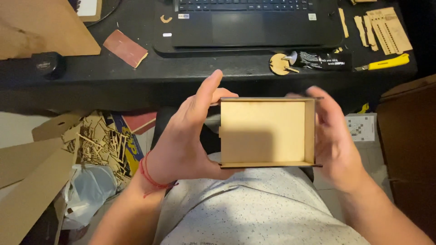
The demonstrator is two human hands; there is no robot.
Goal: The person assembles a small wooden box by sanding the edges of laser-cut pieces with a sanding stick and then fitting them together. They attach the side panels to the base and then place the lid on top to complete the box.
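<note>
Small open wooden box (267, 131) held above lap, near desk edge (136, 84); left hand (188, 138) fingers grasping its left side; right hand (336, 138) blurred, fingers cupping right wall; laptop (247, 22) behind.

Laptop (245, 22) on black desk (136, 77); yellow utility knife (386, 62), sandpaper piece (125, 47), wood scraps (102, 140) lower left.

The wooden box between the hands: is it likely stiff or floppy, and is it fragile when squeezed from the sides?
The wooden box is probably stiff, since its flat panels keep straight edges between the left hand and right hand. It likely weighs little: the walls look thin. It may be fragile, because its left side appears open, so a hard squeeze could loosen the joints.
</note>
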